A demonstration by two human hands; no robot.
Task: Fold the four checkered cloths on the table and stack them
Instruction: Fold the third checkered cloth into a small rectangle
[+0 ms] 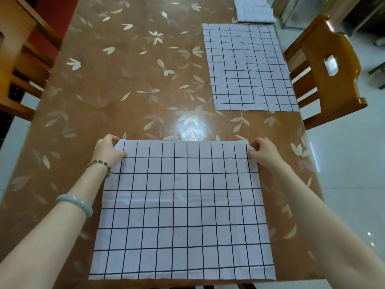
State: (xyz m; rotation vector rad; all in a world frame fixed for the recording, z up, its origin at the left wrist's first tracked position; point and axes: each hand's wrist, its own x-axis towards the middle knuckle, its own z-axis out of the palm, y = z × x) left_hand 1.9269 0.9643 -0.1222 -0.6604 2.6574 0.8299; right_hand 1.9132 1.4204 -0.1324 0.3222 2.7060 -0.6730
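Near cloth [181,209] flat on table [125,80]; left hand [107,150], right hand [263,151] pinch its far corners.

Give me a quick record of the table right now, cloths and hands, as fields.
table: brown, leaf pattern
near cloth: spread flat at its near edge
left hand: pinches its far left corner
right hand: pinches its far right corner
second cloth: lies flat, far right
third cloth: beyond it, cut off by frame

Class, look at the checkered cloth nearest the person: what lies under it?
Only the leaf-patterned table shows around the near cloth, gripped at far corners by left hand and right hand. Anything beneath is covered.
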